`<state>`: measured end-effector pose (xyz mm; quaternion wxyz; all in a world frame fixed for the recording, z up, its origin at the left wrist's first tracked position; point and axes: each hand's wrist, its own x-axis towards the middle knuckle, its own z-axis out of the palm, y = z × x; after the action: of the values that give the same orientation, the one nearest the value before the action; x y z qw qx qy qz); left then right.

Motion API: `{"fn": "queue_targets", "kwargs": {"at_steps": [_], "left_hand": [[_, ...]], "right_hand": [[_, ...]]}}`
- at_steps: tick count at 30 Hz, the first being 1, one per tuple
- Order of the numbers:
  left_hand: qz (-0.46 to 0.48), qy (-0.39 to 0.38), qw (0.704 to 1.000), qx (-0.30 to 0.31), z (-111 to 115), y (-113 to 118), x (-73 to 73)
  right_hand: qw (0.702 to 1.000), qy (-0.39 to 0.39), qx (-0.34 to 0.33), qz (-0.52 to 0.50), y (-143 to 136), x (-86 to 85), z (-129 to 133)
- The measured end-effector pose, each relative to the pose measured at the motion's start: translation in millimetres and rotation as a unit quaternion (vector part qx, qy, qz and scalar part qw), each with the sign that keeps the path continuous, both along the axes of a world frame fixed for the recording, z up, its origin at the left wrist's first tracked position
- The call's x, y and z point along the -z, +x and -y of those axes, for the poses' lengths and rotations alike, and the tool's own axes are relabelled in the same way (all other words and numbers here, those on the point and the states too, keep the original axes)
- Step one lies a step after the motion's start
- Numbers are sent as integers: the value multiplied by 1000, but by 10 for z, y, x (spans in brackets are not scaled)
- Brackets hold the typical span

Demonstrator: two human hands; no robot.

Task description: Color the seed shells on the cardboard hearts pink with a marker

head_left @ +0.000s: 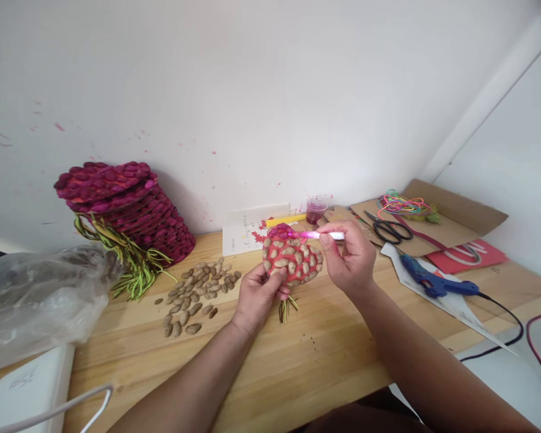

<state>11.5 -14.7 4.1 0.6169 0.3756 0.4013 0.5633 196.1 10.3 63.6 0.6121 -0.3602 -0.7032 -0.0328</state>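
Note:
My left hand (262, 293) grips the lower edge of a red, rounded piece (292, 278) covered with tan seeds or nuts. Green-yellow strings (288, 310) hang below that piece. Between the thumb and fingers of my right hand (350, 257) is a white-handled paintbrush (328, 236), its pink-stained tip touching the piece's upper left. Seeds there are wet with magenta paint; the others are bare. Behind stands a clear cup of magenta paint (316, 213). Loose seeds (202, 285) lie scattered on the wooden table left of my hands.
A leaning stack of magenta seed-covered pieces (130, 204) with green strings stands at the left, near a plastic bag (40, 300). Scissors (390, 230), a blue glue gun (439, 284) with its cable, and cardboard (466, 210) bearing colourful cords (403, 206) lie right.

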Motion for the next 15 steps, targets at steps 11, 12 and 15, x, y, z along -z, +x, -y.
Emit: {"fn": "queue_targets", "kwargs": {"at_steps": [11,12,15], "left_hand": [[6,-9,1000,-2,9,5,-23],[5,-9,1000,-2,9,5,-22],[2,-8,1000,1,5,4,-14]], "right_hand": [[1000,20,13,17,-15,-42,27],[1000,21,11,13,-15,-41,28],[1000,23,-1,9,-16,-38,27]]}}
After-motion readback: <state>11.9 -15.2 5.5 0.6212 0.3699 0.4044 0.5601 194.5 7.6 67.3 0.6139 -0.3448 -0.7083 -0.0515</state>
